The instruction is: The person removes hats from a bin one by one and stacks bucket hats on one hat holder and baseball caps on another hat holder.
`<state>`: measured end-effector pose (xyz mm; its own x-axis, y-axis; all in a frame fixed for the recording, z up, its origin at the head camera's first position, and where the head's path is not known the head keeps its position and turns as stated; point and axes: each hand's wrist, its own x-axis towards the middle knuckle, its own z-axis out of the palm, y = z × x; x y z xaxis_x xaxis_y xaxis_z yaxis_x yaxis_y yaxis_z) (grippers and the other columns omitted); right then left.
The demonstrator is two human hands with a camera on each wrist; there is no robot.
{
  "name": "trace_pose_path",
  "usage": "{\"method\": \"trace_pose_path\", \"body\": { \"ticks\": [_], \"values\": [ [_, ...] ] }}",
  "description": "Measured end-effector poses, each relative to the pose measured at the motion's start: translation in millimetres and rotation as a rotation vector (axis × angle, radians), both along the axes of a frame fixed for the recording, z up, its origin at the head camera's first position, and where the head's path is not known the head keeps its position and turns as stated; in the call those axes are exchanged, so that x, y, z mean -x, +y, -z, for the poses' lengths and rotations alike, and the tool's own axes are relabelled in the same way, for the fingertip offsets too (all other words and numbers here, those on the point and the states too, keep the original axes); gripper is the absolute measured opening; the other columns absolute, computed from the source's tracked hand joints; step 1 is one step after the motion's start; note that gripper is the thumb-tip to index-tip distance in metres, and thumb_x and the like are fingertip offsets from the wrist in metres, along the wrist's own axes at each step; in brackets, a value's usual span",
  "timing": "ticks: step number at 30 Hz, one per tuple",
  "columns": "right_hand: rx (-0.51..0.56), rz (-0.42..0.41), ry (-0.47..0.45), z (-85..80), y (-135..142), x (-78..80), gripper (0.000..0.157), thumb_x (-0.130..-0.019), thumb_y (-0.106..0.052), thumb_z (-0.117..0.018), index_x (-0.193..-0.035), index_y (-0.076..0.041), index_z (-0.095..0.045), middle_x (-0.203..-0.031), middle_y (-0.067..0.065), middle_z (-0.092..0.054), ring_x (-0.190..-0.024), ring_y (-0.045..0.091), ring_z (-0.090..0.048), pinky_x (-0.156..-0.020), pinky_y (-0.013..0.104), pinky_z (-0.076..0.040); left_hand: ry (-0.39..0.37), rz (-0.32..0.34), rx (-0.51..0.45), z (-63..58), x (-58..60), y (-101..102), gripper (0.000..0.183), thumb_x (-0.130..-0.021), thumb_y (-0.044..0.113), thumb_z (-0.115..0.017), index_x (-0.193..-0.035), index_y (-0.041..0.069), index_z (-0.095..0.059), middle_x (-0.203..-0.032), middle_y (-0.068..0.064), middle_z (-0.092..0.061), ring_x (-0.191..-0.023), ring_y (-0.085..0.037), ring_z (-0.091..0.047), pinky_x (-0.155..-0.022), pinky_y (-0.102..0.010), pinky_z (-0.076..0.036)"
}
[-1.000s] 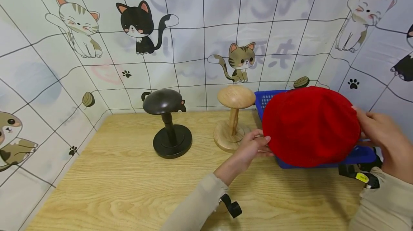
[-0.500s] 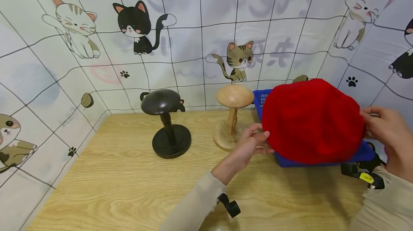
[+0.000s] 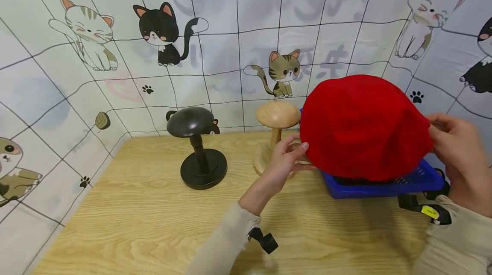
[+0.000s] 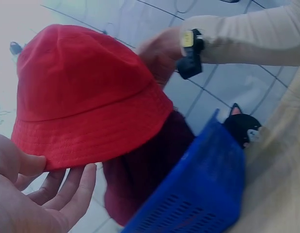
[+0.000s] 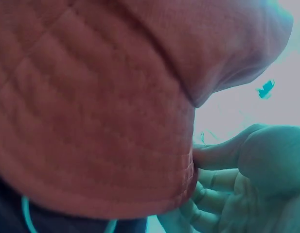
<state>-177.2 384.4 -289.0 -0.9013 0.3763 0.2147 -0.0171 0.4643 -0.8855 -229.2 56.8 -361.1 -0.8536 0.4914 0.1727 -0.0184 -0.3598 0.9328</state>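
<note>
A red bucket hat (image 3: 361,127) is held up over the blue plastic basket (image 3: 369,189), its crown upward. My left hand (image 3: 286,159) pinches the brim's left edge, thumb on top and fingers beneath, as the left wrist view shows with the hat (image 4: 81,92) in front. On the opposite side my right hand (image 3: 455,151) pinches the brim between thumb and fingers. In the left wrist view a dark maroon cloth item (image 4: 140,179) shows below the hat, at the basket (image 4: 188,189). The hat covers most of the basket in the head view.
A pale wooden hat stand (image 3: 277,115) stands just behind my left hand, its base partly hidden. Left of it is a black hat stand (image 3: 197,147). Both are on the wood-grain table (image 3: 153,223), against a wall covering (image 3: 223,53) printed with cats.
Both hands have raised the red bucket hat and shifted it slightly left. More of the basket's front now shows beneath it. The two stands have stayed in place.
</note>
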Motion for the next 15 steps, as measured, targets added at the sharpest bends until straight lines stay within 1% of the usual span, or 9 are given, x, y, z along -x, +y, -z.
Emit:
{"method": "trace_pose_path", "body": {
  "ticks": [1,4,8,9,11,13,15],
  "values": [
    [0.01,-0.001,0.02,-0.6,-4,0.6,0.026,-0.107,-0.021,-0.052,-0.09,-0.038,-0.062,-0.07,-0.025,-0.061,-0.058,0.003,-0.055,-0.052,0.015,-0.05,0.006,-0.004,0.006,-2.4,0.5,-4,0.024,-0.107,0.009,-0.054,-0.13,0.005,-0.059,-0.099,0.0,-0.069,-0.081,-0.013,-0.073,-0.094,-0.063,-0.055],
    [0.067,-0.005,0.098,-3.4,-15,2.1,0.026,-0.105,-0.019,-0.058,-0.088,-0.038,-0.065,-0.068,-0.022,-0.062,-0.057,0.003,-0.053,-0.051,0.014,-0.047,0.02,-0.024,0.029,-8.2,3.7,-16,0.025,-0.107,0.011,-0.055,-0.131,0.006,-0.059,-0.1,-0.001,-0.069,-0.082,-0.013,-0.073,-0.091,-0.057,-0.059],
    [0.196,-0.044,0.221,-8.7,-33,6.7,0.022,-0.1,-0.016,-0.067,-0.088,-0.033,-0.073,-0.067,-0.019,-0.068,-0.055,0.0,-0.057,-0.05,0.012,-0.047,0.018,-0.06,0.048,-11.9,9.3,-33,0.023,-0.106,0.014,-0.057,-0.129,0.011,-0.06,-0.103,-0.001,-0.069,-0.084,-0.014,-0.073,-0.087,-0.047,-0.062],
    [0.199,-0.057,0.237,-9.6,-38,8.1,0.021,-0.099,-0.016,-0.069,-0.088,-0.033,-0.074,-0.068,-0.02,-0.069,-0.056,-0.001,-0.058,-0.051,0.011,-0.048,0.015,-0.071,0.05,-12.4,10.8,-38,0.022,-0.106,0.014,-0.057,-0.129,0.012,-0.06,-0.104,-0.001,-0.07,-0.084,-0.014,-0.073,-0.087,-0.047,-0.062],
    [0.2,-0.088,0.252,-10.2,-47,11.2,0.022,-0.099,-0.015,-0.069,-0.089,-0.033,-0.075,-0.07,-0.021,-0.071,-0.057,-0.002,-0.061,-0.053,0.011,-0.049,0.015,-0.093,0.063,-12.9,13.8,-47,0.022,-0.107,0.016,-0.056,-0.129,0.014,-0.06,-0.105,-0.001,-0.07,-0.085,-0.015,-0.073,-0.087,-0.046,-0.063],
    [0.166,-0.1,0.236,-10.0,-55,13.6,0.025,-0.1,-0.014,-0.066,-0.089,-0.035,-0.074,-0.07,-0.023,-0.07,-0.058,-0.003,-0.061,-0.054,0.011,-0.049,0.012,-0.115,0.074,-12.9,16.4,-55,0.022,-0.107,0.017,-0.056,-0.128,0.016,-0.06,-0.104,-0.001,-0.071,-0.086,-0.015,-0.073,-0.088,-0.045,-0.063],
    [0.172,-0.126,0.231,-9.3,-63,16.5,0.027,-0.1,-0.01,-0.062,-0.089,-0.033,-0.073,-0.071,-0.022,-0.07,-0.059,-0.002,-0.06,-0.054,0.012,-0.049,0.014,-0.132,0.079,-12.6,19.1,-64,0.022,-0.107,0.017,-0.056,-0.128,0.016,-0.059,-0.104,-0.001,-0.072,-0.086,-0.016,-0.073,-0.088,-0.045,-0.063]
  ]
}}
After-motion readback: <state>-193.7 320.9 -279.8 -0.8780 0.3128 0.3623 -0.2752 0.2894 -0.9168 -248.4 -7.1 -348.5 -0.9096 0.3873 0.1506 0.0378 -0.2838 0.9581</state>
